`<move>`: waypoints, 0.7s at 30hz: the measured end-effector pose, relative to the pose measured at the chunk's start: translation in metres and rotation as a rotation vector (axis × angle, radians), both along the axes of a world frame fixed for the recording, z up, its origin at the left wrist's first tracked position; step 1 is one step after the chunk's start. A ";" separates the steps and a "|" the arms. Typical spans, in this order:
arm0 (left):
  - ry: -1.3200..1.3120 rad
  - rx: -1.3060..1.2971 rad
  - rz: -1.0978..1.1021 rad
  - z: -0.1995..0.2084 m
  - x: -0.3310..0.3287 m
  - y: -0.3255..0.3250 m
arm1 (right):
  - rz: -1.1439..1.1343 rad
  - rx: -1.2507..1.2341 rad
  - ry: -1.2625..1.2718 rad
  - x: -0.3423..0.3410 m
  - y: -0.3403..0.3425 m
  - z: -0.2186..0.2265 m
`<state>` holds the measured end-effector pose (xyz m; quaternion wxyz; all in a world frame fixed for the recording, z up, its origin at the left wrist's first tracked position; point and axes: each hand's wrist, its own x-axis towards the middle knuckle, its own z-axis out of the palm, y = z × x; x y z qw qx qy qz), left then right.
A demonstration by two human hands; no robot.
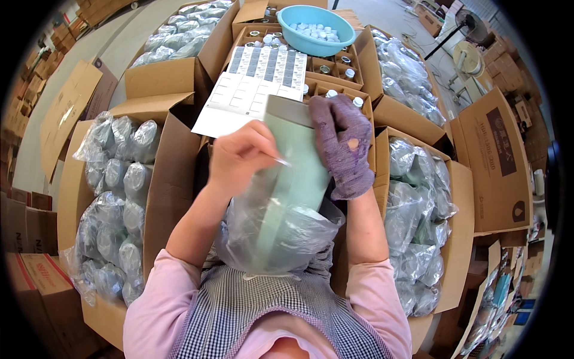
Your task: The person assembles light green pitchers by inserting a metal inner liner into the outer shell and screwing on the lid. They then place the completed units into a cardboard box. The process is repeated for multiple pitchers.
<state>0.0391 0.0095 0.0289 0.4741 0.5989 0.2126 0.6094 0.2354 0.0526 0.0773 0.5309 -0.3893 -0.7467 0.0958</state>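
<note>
Before my chest stands a pale green flask-like vessel (294, 170) with a grey metal-looking band (289, 110) at its upper end. Its lower part sits in a crumpled transparent plastic bag (281, 236). My right hand (345, 146), in a worn purple glove with a hole on its back, is wrapped round the vessel's upper right side. My bare left hand (242, 157) is closed in a pinch at the left side, slightly blurred. A small whitish sliver (282, 161), perhaps a sticker, pokes out from its fingertips against the green wall.
Sheets of printed labels (248, 96) lie beyond my hands on a divided carton of capped bottles (326, 70). A light blue basin (317, 29) of small white pieces rests there. Open cartons of bagged vessels flank me at left (113, 203) and right (415, 227). A fan (470, 25) stands far right.
</note>
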 end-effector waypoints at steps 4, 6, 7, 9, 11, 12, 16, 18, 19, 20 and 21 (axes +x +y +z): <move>-0.658 -0.160 -0.360 -0.016 -0.049 0.020 | -0.069 -0.183 0.110 0.014 0.002 -0.010; -0.458 -0.233 -0.198 -0.048 -0.078 0.027 | -0.107 -0.182 0.147 0.024 0.000 -0.016; -0.222 -0.426 0.077 -0.074 -0.090 0.032 | -0.116 -0.194 0.175 0.030 0.000 -0.021; 0.267 -0.606 0.296 -0.133 -0.119 0.033 | -0.097 -0.273 0.184 0.035 0.000 -0.023; 0.238 -0.696 0.397 -0.205 -0.134 0.031 | -0.076 -0.355 0.271 0.031 0.000 -0.027; 0.324 -0.708 0.452 -0.233 -0.140 0.034 | -0.082 -0.380 0.262 0.029 0.001 -0.026; 0.602 -0.534 0.739 -0.281 -0.130 0.053 | -0.096 -0.410 0.235 0.027 0.004 -0.024; 0.573 -0.476 0.864 -0.287 -0.118 0.058 | -0.097 -0.390 0.228 0.028 0.004 -0.025; 0.557 -0.444 0.927 -0.289 -0.115 0.059 | -0.098 -0.378 0.222 0.029 0.004 -0.027; 0.518 -0.440 0.957 -0.291 -0.112 0.058 | -0.099 -0.366 0.215 0.029 0.005 -0.027; 0.585 -0.409 0.991 -0.293 -0.111 0.058 | -0.110 -0.391 0.208 0.029 0.005 -0.026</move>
